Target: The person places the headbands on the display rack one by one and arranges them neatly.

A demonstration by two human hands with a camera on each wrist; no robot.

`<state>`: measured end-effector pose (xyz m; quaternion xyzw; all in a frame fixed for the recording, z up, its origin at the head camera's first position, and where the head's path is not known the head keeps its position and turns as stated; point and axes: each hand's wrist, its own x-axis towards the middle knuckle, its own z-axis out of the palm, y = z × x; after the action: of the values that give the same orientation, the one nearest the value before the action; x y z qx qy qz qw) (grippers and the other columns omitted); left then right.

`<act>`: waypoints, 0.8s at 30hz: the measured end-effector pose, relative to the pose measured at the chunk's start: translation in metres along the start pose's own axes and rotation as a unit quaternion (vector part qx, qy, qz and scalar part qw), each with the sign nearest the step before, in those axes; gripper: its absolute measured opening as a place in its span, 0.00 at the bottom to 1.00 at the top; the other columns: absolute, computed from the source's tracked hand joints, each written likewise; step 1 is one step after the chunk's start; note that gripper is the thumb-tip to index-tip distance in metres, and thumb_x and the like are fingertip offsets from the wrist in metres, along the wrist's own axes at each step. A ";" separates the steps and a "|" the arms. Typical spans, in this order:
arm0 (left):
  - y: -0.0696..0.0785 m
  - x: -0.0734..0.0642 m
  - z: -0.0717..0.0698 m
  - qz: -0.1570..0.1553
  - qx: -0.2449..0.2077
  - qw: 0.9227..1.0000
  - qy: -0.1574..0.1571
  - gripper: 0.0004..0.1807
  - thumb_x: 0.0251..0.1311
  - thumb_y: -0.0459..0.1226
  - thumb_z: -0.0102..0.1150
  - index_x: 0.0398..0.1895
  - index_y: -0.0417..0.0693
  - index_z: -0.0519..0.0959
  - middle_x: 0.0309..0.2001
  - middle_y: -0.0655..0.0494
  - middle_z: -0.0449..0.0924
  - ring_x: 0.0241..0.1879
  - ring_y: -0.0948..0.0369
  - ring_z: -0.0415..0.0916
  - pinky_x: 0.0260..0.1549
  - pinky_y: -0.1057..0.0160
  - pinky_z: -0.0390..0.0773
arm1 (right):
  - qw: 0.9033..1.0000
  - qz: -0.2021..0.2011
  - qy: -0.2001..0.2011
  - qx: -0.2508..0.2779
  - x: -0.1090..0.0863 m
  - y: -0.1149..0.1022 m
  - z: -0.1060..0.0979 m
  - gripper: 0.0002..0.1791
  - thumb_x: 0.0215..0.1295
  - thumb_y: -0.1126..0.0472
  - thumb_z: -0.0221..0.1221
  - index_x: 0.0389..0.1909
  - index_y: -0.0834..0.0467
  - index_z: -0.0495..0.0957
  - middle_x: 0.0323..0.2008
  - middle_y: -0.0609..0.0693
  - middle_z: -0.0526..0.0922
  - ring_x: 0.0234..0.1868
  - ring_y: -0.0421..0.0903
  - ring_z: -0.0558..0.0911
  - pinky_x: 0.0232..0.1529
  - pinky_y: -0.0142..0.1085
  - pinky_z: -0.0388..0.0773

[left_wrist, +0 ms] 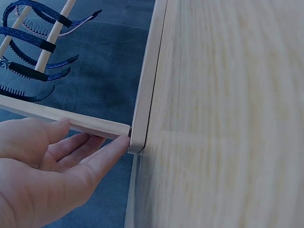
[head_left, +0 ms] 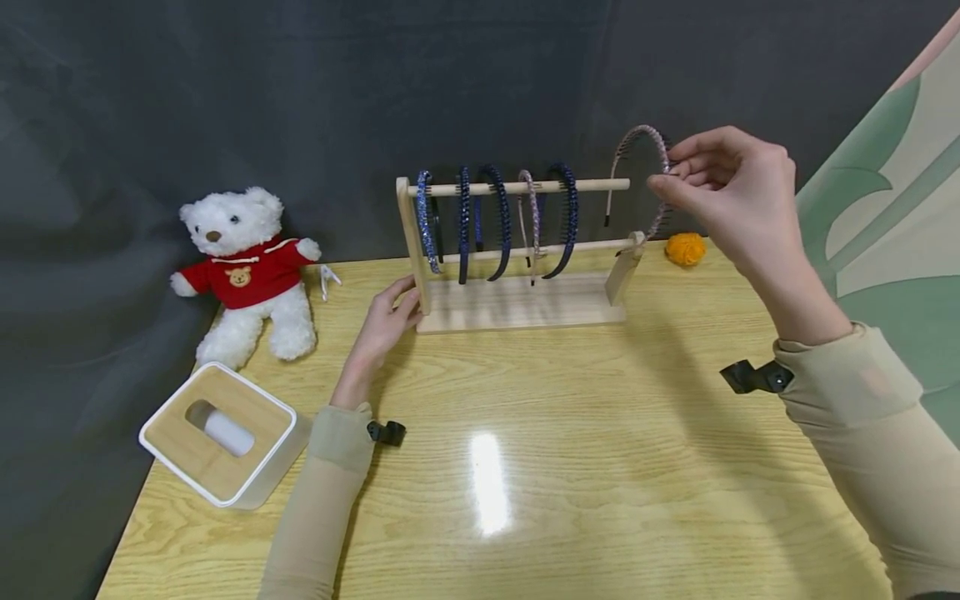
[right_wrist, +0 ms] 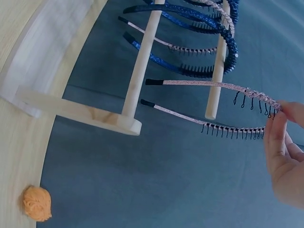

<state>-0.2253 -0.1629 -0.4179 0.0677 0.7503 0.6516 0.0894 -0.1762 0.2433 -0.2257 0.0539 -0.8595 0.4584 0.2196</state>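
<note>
My right hand (head_left: 738, 179) pinches a pink braided headband (right_wrist: 228, 86) with black comb teeth, at the top of its arch. In the right wrist view, the end of the rack's upper bar lies between the headband's two legs. The wooden headband rack (head_left: 517, 302) stands on the table; dark blue headbands (head_left: 495, 221) and another pink headband (head_left: 534, 212) hang on its upper bar. At the rack's left end, my left hand (head_left: 386, 318) holds the foot of the upright (left_wrist: 95, 122), thumb on one side and fingers on the other.
Right of the rack lies an orange fluffy ball (head_left: 686, 249). At the left sit a white teddy bear (head_left: 243, 275) in a red top, a small white clip (head_left: 327, 282) and a tissue box (head_left: 262, 479) with a wooden lid. A dark cloth (head_left: 337, 100) hangs behind the table.
</note>
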 end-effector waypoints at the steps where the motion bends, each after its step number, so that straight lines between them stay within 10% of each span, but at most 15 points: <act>1: 0.000 0.000 0.000 0.001 0.000 1.000 0.001 0.27 0.87 0.35 0.42 0.82 0.35 0.61 0.80 0.35 0.58 0.73 0.39 0.69 0.72 0.52 0.75 | 1.000 -0.001 -0.003 -0.001 0.000 0.001 0.002 0.14 0.65 0.65 0.75 0.49 0.57 0.86 0.33 0.34 0.85 0.34 0.34 0.82 0.38 0.17 0.79; 24: -0.001 0.001 0.001 0.002 -0.003 1.000 0.007 0.26 0.87 0.34 0.42 0.82 0.34 0.61 0.79 0.33 0.59 0.72 0.37 0.69 0.72 0.52 0.75 | 0.996 -0.040 -0.054 -0.053 0.007 0.011 0.044 0.16 0.68 0.57 0.75 0.49 0.63 0.86 0.34 0.43 0.87 0.32 0.33 0.83 0.32 0.18 0.77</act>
<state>-0.2264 -0.1621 -0.4195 0.0646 0.7486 0.6546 0.0829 -0.1997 0.2146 -0.2521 0.1012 -0.8906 0.3990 0.1935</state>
